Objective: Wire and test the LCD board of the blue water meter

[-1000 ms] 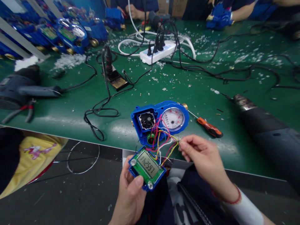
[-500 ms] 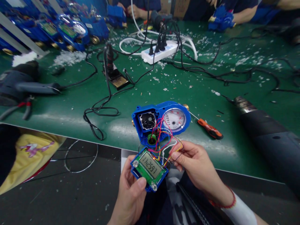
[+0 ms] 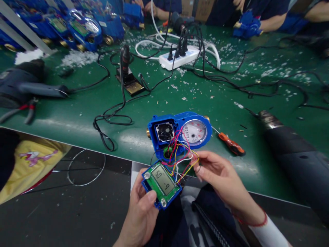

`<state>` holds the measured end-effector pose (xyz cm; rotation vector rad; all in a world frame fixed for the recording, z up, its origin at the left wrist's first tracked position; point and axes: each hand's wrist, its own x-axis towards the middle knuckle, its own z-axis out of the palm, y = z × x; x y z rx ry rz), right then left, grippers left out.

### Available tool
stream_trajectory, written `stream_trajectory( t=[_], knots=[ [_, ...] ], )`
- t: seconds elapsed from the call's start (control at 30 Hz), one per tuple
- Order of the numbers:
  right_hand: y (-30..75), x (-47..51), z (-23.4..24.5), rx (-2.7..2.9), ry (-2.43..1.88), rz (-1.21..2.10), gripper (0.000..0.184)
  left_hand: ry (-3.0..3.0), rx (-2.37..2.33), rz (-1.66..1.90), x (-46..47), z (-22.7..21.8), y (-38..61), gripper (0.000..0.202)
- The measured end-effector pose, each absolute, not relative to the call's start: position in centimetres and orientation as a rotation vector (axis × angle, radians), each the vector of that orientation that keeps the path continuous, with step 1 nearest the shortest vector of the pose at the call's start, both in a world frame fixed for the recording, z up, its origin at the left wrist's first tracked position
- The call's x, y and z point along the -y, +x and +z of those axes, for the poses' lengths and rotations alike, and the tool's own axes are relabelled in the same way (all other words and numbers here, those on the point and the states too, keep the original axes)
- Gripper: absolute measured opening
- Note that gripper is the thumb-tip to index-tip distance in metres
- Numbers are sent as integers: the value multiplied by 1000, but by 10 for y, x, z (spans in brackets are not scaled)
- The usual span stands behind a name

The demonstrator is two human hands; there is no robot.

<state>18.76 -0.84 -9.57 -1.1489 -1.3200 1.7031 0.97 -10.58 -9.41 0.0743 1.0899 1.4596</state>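
My left hand (image 3: 144, 202) grips a small blue-cased circuit board with an LCD display (image 3: 162, 181), thumb on its lower edge. The display shows digits and is tilted. Several coloured wires (image 3: 177, 151) run from the board to an open blue water meter (image 3: 180, 118) with a round dial (image 3: 194, 132), lying at the table's front edge. My right hand (image 3: 218, 175), to the right of the board, has its thumb and fingers loosely closed on thin wires by the yellow loop; the exact wire between the fingertips is hard to make out.
An orange-handled screwdriver (image 3: 231, 144) and a heat gun (image 3: 290, 147) lie to the right. At left are another heat gun (image 3: 23, 85), pliers (image 3: 30, 111) and a soldering iron stand (image 3: 132, 85). Behind are a power strip (image 3: 180, 57), cables, more meters (image 3: 84, 29) and co-workers' arms (image 3: 273, 22).
The display has changed from a row of digits to fewer characters. My right hand has shifted slightly right and its pinch looks looser. The left hand still grips the board.
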Motion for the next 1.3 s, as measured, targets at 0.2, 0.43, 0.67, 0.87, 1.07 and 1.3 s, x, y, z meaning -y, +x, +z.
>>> stream_trajectory(
  t=[0.2, 0.43, 0.67, 0.87, 1.07, 1.3],
  knots=[
    [167, 16, -101, 1033, -1002, 1944, 23, 77, -1077, 1449, 107, -92, 10, 36],
    [185, -1, -95, 1429, -1336, 1315, 13, 49, -1075, 1469, 108, -94, 8, 38],
    [218, -15, -94, 1717, -1469, 742, 32, 31, -1026, 1482, 109, -99, 4, 34],
    [186, 9, -95, 1553, -1167, 1466, 14, 67, -1012, 1469, 106, -93, 6, 31],
    [170, 13, -95, 1365, -1048, 1619, 16, 65, -1056, 1445, 107, -96, 5, 35],
    [170, 8, -88, 1427, -1094, 1453, 17, 73, -1064, 1456, 107, -94, 4, 35]
  ],
)
